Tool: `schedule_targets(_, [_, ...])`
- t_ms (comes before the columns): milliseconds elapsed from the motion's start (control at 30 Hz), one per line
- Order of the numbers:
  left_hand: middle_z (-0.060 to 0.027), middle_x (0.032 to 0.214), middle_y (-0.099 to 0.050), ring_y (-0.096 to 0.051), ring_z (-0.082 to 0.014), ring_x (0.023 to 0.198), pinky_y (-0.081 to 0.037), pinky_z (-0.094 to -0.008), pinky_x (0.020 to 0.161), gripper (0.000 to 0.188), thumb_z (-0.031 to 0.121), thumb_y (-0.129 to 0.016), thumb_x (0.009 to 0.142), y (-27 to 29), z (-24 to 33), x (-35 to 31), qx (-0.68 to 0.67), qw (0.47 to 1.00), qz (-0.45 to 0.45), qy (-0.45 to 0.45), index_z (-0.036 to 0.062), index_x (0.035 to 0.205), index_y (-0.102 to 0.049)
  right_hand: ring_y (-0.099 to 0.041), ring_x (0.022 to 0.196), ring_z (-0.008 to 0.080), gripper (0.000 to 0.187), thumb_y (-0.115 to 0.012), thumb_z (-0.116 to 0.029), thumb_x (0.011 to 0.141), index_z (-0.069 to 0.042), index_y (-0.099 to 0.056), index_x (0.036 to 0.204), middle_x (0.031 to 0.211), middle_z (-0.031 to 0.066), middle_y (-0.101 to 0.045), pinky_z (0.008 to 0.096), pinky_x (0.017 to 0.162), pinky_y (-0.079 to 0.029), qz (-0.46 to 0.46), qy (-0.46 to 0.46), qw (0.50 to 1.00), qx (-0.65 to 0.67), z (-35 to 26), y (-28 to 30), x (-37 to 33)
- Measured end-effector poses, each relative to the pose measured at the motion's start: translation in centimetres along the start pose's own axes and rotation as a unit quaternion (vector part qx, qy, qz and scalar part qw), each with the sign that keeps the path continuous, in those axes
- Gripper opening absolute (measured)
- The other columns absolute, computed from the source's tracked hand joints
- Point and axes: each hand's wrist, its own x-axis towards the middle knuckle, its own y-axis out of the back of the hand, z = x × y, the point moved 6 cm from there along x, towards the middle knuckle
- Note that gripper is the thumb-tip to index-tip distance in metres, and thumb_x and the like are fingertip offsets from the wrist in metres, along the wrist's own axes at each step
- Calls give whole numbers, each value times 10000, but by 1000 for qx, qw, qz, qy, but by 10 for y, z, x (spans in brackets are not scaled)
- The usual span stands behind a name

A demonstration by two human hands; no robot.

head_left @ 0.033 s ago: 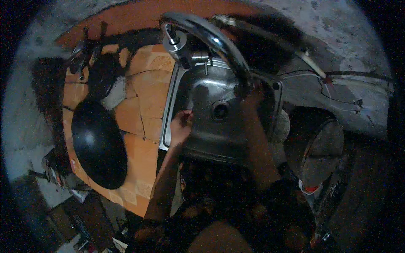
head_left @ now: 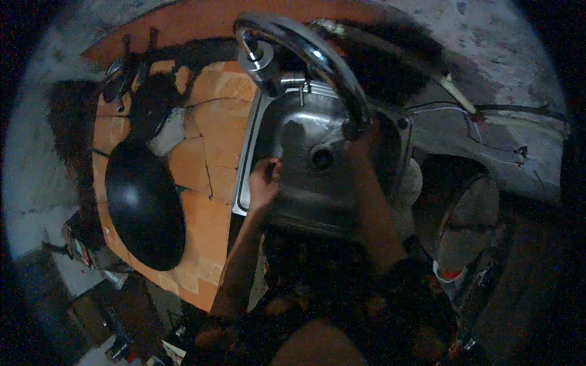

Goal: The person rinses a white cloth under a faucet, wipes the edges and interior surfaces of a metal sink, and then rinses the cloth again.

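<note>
Both hands at the sink, apart from each other: left on the left side, right by the tap's end.
Sink (head_left: 311,204) is metal, set against the right edge of the orange tiled counter (head_left: 204,229). Tap (head_left: 332,64) rises at the back, thick chrome spout arching over the basin and down to its right side. Left hand (head_left: 264,184): over the left rim, fingers curled in above the basin; can't tell if it grips anything. Right hand (head_left: 364,143): right at the spout tip, too dark to tell if clamped on it or just beside. Drain hole (head_left: 321,159) sits between the hands. Large black dome (head_left: 145,204) on the counter, well left of the sink. Pale pipe (head_left: 461,97) runs behind, right.
</note>
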Motion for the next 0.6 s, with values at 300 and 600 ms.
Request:
schedule_targets(300, [-163, 751, -514, -501, -352, 722, -409, -394, 635, 51, -10, -566, 776, 52, 25, -42, 216, 953, 145, -158, -7, 823, -545, -584, 910, 222, 424, -578, -192, 858, 14, -473, 1212, 999, 142, -613, 305, 790, -451, -21, 185, 969, -162, -2, -188, -75])
schedule_targets(600, [-180, 860, -561, -551, -374, 791, -457, -408, 677, 307, -92, -520, 682, 105, 7, -37, 215, 971, 77, -67, 16, 966, -567, -476, 928, 268, 170, -655, -55, 734, -32, -620, 899, 953, 97, -504, 343, 786, -371, -272, 388, 841, -261, -23, -194, -174])
